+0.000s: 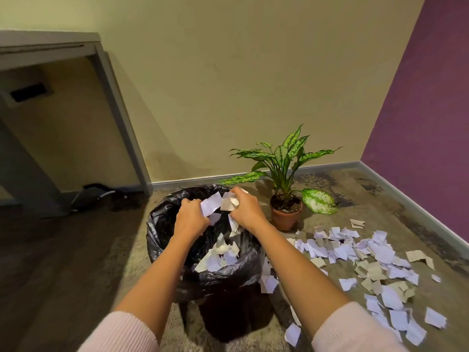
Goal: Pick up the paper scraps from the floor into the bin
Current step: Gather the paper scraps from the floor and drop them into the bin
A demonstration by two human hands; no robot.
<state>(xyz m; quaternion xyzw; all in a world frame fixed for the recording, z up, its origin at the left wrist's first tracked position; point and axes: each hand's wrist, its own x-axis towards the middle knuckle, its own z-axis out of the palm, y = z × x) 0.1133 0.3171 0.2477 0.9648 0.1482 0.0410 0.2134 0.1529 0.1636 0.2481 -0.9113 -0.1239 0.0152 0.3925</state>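
Observation:
A bin lined with a black plastic bag (pixel 162 219) stands on the floor in front of me, with several paper scraps inside (pixel 218 257). Both hands hover over its opening. My left hand (pixel 190 219) grips white scraps (pixel 210 203) at its fingertips. My right hand (pixel 247 209) is closed around a crumpled bunch of white and beige scraps (pixel 229 201). A few pieces are falling below the hands. A wide scatter of white and beige scraps (pixel 375 260) lies on the floor to the right of the bin.
A potted plant (pixel 285 209) with speckled leaves stands just behind the bin to the right. A grey desk leg (pixel 121 118) rises at the left, with a dark object (pixel 96 194) on the floor beneath it. The purple wall (pixel 426 123) bounds the right side.

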